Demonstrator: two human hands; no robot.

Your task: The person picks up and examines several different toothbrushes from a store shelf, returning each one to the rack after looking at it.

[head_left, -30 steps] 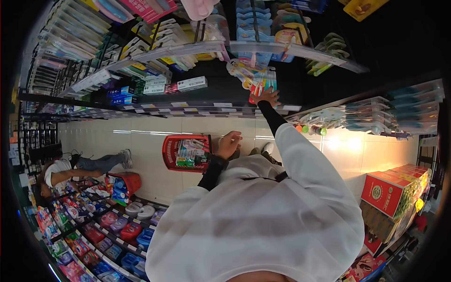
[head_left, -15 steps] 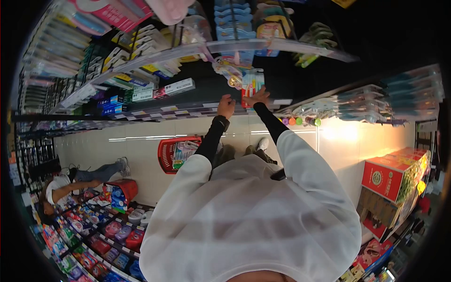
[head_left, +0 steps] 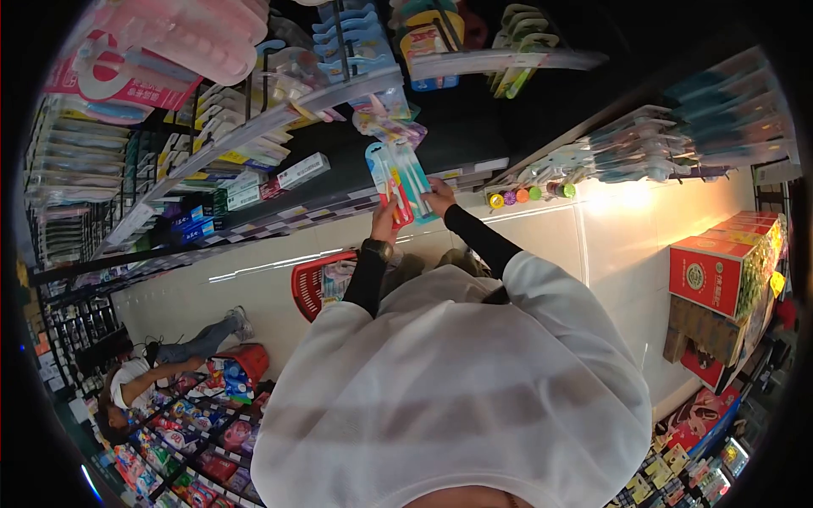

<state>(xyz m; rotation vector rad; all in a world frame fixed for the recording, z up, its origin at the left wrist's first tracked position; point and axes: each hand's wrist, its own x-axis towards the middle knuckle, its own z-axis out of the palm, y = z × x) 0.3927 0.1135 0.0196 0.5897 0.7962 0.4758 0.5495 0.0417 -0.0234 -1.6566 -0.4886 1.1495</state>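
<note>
Both hands are up at the front of the shelf, each gripping a pack. Left hand (head_left: pixel 385 220) has thumb and fingers closed on the lower left edge of a red blister pack (head_left: pixel 398 203), with a dark watch (head_left: pixel 378 248) on that wrist. Right hand (head_left: pixel 438 197) pinches the right edge of a teal blister pack (head_left: pixel 413 182), low down. The fingers behind the packs are hidden. The two packs sit side by side, tilted, upper ends leaning toward the shelf; they look like toothbrushes, though the packs are small and slightly blurred here, and it can't be told whether they touch or overlap.

Just beyond their upper ends, a pastel pack (head_left: pixel 389 129) is near the clear shelf rail (head_left: pixel 343 91). Left of that on the dark shelf, a white carton (head_left: pixel 303 171) lies among other small boxes. Blue packs (head_left: pixel 347 38) hang above. Right of the right hand, a row of colourful round caps (head_left: pixel 522 196) lines the side shelf.

Below, a red basket (head_left: pixel 306 292) holding packs stands on the pale floor (head_left: pixel 622 271), partly covered by the left sleeve. Far left, another person (head_left: pixel 131 381) is beside a second red basket (head_left: pixel 252 360). Far right, red cartons (head_left: pixel 711 271) are stacked.
</note>
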